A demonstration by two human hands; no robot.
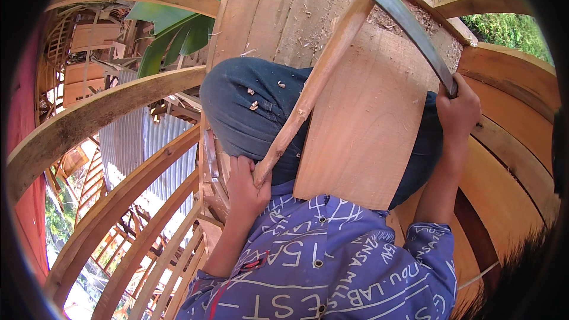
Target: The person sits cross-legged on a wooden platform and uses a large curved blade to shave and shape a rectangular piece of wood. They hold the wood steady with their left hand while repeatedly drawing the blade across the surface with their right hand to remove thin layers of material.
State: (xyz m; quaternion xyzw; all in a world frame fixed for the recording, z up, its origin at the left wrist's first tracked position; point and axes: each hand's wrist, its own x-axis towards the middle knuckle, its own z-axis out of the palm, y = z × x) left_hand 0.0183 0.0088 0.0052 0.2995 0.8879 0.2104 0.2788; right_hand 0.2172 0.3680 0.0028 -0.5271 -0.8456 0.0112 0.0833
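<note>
My left hand [246, 188] is closed round the lower end of a long wooden handle [304, 99]. This handle slants up and to the right, across my left thigh and along the left edge of a pale wooden board [364, 124]. My right hand [460, 108] grips the dark lower end of a curved grey metal bar [409, 22]. The bar arcs from the top edge down to the right and crosses in front of the handle high up. Whether bar and handle are joined there, I cannot tell. The board lies between my legs, its near end against my shirt.
Curved wooden ribs [112, 101] rise on the left, with gaps between them. Planks [504, 184] line the right side. Wood shavings lie on the planked surface [284, 18] ahead. Beyond the ribs are corrugated metal sheeting [133, 142] and green leaves [178, 26].
</note>
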